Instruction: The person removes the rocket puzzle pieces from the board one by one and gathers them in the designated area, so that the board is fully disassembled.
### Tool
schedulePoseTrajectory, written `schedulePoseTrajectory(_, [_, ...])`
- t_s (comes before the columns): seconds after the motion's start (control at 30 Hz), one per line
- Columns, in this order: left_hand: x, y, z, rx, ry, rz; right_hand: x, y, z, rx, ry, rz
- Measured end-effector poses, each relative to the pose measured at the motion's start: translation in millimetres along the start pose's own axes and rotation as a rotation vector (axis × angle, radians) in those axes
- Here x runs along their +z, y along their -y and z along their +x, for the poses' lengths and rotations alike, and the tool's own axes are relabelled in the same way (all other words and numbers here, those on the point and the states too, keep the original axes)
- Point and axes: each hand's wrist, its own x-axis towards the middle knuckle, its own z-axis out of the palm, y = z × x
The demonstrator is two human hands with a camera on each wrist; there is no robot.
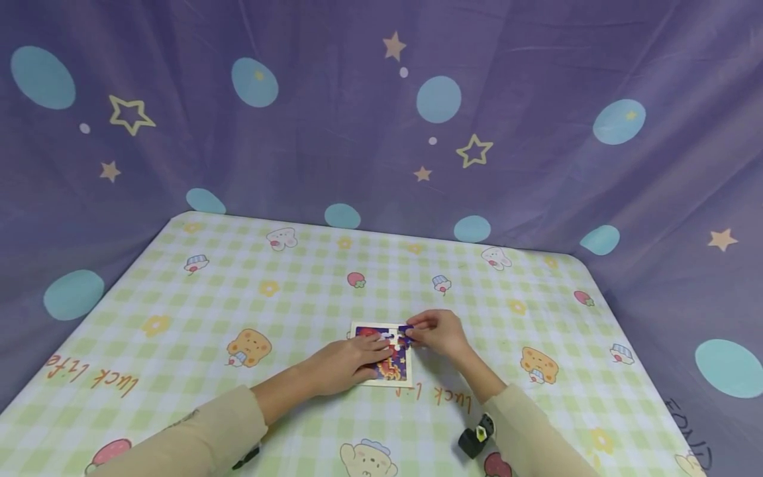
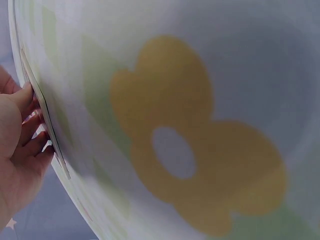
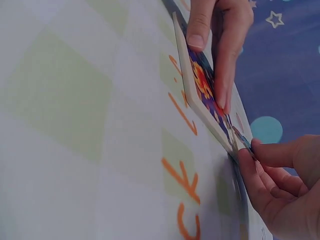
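Observation:
A small square jigsaw puzzle [image 1: 392, 371] with a pale frame lies on the table, its picture dark purple with red and orange. My left hand [image 1: 346, 366] rests flat over its left part, fingers spread across the pieces and hiding some of them. At the upper right corner, my right hand [image 1: 440, 333] pinches a dark puzzle piece [image 1: 405, 329] between thumb and fingers. The right wrist view shows this piece [image 3: 243, 137] tilted at the frame's edge. Pale gaps show among the pieces near that corner. In the left wrist view, the left fingertips [image 2: 46, 151] touch the board.
A green-and-white checked tablecloth [image 1: 310, 298] with printed bears, flowers and strawberries covers the table. Behind it hangs a purple curtain [image 1: 334, 132] with stars and blue dots. A black wrist device [image 1: 475, 437] sits by the right sleeve.

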Motion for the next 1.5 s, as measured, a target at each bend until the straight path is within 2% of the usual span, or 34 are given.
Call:
schedulePoseTrajectory(0.13, [0.6,0.4,0.0,0.013,-0.013,0.007,-9,-5,-3.5,0.023,-0.021,-0.013])
schedulePoseTrajectory(0.3, [0.7,0.3,-0.2,0.011,-0.013,0.007,-23,-12,-8.0,0.052,-0.031,0.052])
schedulePoseTrajectory(0.53, [-0.3,-0.9,-1.3,0.005,-0.015,0.008,-49,-24,-17.9,0.026,-0.052,0.066])
schedulePoseTrajectory(0.77, [-0.2,-1.3,-1.8,-0.005,-0.006,0.011,-71,-40,-20.1,0.029,-0.058,0.144])
schedulePoseTrajectory(0.9, [-0.4,-1.3,-1.3,-0.009,-0.002,0.01,-79,-48,-20.4,0.036,-0.084,0.11])
schedulePoseTrajectory(1.13, [0.2,-0.9,-1.3,-0.001,-0.005,0.012,-86,-54,-22.0,0.032,-0.124,-0.026])
schedulePoseTrajectory(1.23, [-0.2,-1.3,-1.2,-0.001,-0.008,0.002,-88,-54,-22.0,0.038,-0.136,-0.051])
schedulePoseTrajectory(1.5, [-3.7,-2.9,3.4,-0.052,0.007,-0.047,-89,-56,-22.6,0.025,-0.131,-0.087])
